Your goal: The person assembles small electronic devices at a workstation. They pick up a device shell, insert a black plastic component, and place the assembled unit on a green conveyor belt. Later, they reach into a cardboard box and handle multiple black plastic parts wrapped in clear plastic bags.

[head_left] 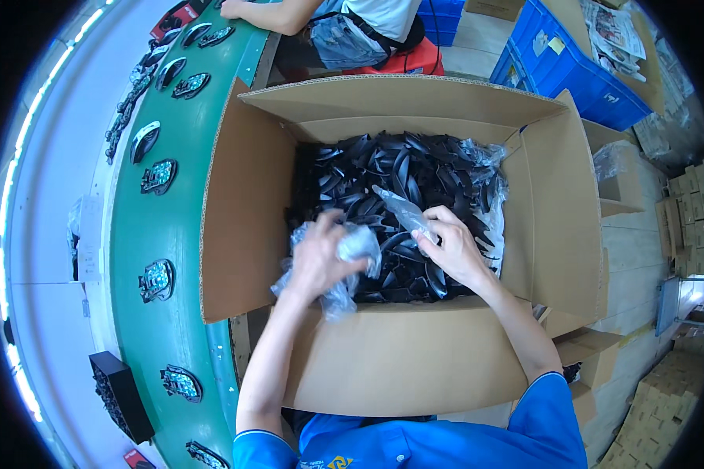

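- Head view: the right hand has thumb and fingers together, clamped on the near end of a film-wrapped piece; gripping one end probably leaves the rest free of the fingers.
- That piece slants far and left, just above the pile.
- Blurred, the left hand is at crumpled clear plastic on the left; I cannot tell whether its fingers are closed on it.
- Beneath both hands, curved black parts lie jumbled inside an open carton, whose walls presumably keep them from spilling.
- The carton's near flap is folded outward, likely giving the forearms clear access.
- Left of it, a green work surface bears spaced-out assemblies, perhaps set apart for easy pickup.
- Far right stands a blue crate.
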Available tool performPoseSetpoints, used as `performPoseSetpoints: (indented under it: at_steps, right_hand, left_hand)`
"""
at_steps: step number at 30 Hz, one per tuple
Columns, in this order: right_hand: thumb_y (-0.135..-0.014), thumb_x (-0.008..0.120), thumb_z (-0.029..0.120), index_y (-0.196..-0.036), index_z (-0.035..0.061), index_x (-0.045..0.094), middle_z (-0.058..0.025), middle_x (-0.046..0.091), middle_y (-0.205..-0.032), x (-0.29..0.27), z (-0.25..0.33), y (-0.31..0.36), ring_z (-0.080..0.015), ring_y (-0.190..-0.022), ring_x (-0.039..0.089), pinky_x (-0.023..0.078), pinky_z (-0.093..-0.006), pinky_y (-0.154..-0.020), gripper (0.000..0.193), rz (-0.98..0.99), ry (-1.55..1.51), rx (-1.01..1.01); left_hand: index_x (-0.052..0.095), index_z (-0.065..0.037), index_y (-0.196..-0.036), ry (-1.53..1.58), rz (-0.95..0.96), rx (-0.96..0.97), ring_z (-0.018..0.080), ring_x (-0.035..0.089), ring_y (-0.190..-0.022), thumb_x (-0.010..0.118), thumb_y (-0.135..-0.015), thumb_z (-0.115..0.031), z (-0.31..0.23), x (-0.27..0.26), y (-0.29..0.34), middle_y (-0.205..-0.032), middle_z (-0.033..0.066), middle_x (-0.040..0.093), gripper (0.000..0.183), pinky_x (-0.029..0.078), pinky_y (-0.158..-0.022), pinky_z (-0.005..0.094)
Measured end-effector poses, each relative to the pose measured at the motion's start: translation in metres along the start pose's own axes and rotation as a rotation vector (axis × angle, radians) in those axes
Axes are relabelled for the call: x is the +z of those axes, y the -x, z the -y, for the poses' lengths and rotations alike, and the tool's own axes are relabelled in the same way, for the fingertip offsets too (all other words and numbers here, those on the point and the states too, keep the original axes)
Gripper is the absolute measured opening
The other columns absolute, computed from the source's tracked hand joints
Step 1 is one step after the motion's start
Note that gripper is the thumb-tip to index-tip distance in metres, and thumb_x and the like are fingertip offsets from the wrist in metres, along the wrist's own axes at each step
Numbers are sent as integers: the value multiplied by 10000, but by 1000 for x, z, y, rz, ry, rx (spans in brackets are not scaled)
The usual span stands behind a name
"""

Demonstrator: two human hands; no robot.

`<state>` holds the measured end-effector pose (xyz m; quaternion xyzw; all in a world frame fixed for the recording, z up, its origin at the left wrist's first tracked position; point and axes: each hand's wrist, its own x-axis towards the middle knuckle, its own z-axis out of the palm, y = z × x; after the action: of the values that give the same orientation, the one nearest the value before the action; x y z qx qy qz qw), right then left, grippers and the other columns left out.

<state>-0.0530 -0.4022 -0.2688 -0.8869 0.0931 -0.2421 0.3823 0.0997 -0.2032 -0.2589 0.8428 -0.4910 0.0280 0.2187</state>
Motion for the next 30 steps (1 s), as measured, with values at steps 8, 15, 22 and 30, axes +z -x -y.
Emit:
performPoseSetpoints:
  at_steps: [8, 15, 22, 30]
  right_hand:
    - [-806, 634, 127, -880, -52, 636, -122, 598, -918, -8, 16, 7, -238, -773, 607, 467, -317, -696, 193, -6, -193, 104]
    - [-747, 642, 118, -906, -10, 643, -134, 604, -1015, 13, 51, 4, -292, -887, 609, 498, -346, -766, 203, 44, -288, -231]
    - [-658, 677, 162, -993, -39, 583, -205, 550, -1088, 26, 51, 16, -375, -933, 549, 511, -419, -770, 402, 281, 117, -287]
    - [-702, 620, 45, -968, 31, 641, -141, 565, -1128, -28, 23, 8, -339, -920, 578, 475, -387, -862, 267, 175, -467, 131]
  left_hand:
    - [552, -33, -1145, 922, -212, -442, 189, 576, -942, 625, -790, -170, 6, 9, 10, -977, 81, 619, 387, 457, -791, 327]
    - [503, -55, -1204, 1841, -100, -516, 120, 534, -940, 630, -872, -304, -43, -10, 16, -1062, 34, 552, 434, 462, -788, 279]
    - [622, -39, -987, 1305, -13, -555, 83, 563, -758, 641, -831, -163, -85, -18, 15, -855, -8, 612, 200, 457, -685, 254]
    - [564, -62, -989, 1779, -361, -628, 108, 558, -590, 566, -898, -152, -22, 32, 26, -715, -5, 558, 128, 475, -508, 270]
